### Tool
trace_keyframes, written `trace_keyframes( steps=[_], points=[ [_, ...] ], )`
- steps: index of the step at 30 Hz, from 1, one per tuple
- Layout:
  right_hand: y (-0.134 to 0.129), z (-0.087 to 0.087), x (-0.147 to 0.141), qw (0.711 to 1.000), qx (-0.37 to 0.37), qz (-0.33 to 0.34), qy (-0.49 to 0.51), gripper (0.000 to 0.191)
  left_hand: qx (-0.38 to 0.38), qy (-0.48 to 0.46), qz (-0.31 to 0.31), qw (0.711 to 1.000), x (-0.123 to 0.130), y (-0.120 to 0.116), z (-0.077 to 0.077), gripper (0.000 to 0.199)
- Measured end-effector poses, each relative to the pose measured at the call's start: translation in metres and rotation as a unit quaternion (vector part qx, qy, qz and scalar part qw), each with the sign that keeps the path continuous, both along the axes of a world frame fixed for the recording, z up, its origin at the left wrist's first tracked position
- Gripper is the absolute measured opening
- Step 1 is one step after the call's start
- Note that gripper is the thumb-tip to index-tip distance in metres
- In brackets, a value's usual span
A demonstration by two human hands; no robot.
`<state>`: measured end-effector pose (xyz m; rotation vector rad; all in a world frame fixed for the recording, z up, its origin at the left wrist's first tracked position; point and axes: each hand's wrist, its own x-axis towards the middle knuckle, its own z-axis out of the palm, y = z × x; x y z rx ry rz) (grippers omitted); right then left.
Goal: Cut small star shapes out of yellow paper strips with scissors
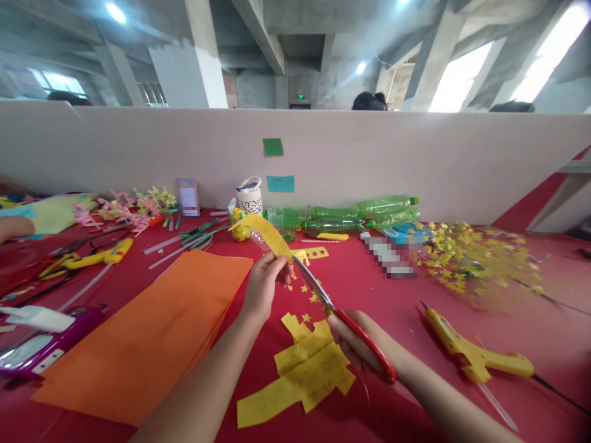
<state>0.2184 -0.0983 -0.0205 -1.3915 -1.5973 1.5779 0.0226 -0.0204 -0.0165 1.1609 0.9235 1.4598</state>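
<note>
My left hand [265,283] pinches a yellow felt strip [265,232], which curves up and to the left from the fingers. Red-handled scissors [357,335] are gripped in my right hand [364,344], their blades pointing up-left to the end of the strip by my left fingertips. Whether the blades touch the strip I cannot tell. Below my hands, several yellow felt pieces [300,369] lie overlapping on the red tabletop [388,406]. Small yellow stars [305,317] are scattered between the hands, near a strip with star-shaped holes [317,253].
Orange sheets [152,332] lie at left, beside a purple power strip [69,344]. Yellow glue guns lie right [462,344] and left [101,257]. Green bottles [337,221] line the partition [346,160]. A star bunch [466,252] stands right. Another person's hand [13,229] shows far left.
</note>
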Motion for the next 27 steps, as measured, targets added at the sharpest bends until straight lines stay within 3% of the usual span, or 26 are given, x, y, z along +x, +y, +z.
trace_keyframes(
  steps=[10,27],
  points=[
    [0.004,0.003,0.009,0.998,0.031,0.049,-0.001,0.049,0.019,0.083,-0.056,0.995,-0.009,0.002,0.005,0.021],
    [0.004,0.015,0.012,0.997,0.028,0.064,-0.042,0.051,0.023,0.157,-0.107,0.982,-0.025,0.008,0.010,0.024]
  ],
)
